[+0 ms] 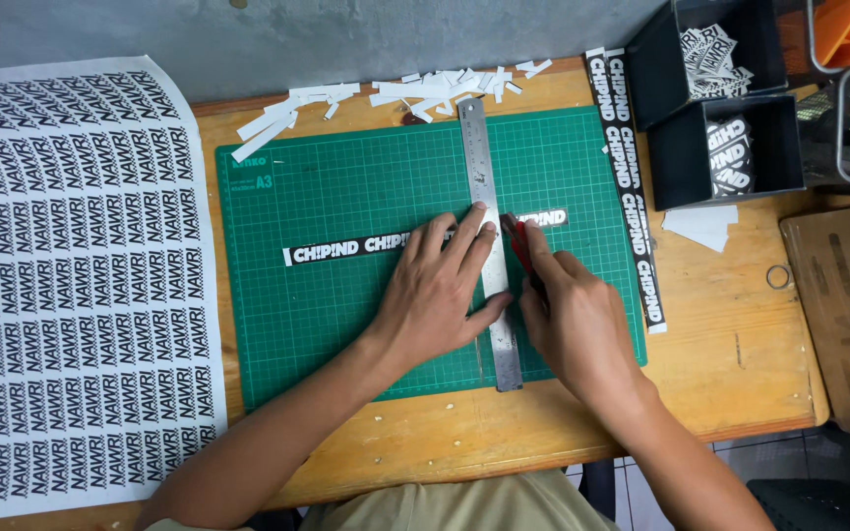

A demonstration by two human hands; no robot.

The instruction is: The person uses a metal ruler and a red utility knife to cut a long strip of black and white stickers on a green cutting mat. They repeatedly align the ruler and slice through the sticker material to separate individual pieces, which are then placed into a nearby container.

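My left fingers (469, 231) press flat, spread open, on the steel ruler (485, 187) crossing the label strip (346, 248) mid-mat. My right fingers (535, 246) grip a red cutter (519, 244) along the ruler's right edge; bare green mat (327, 324) lies toward the surface's near edge.

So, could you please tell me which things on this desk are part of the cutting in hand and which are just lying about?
In use:
- left hand pressing the steel ruler
- right hand holding the red cutter
- black label strip
- green cutting mat

Lying about:
- large printed sheet
- white offcuts
- two black boxes of cut labels
- long label strips
- small ring
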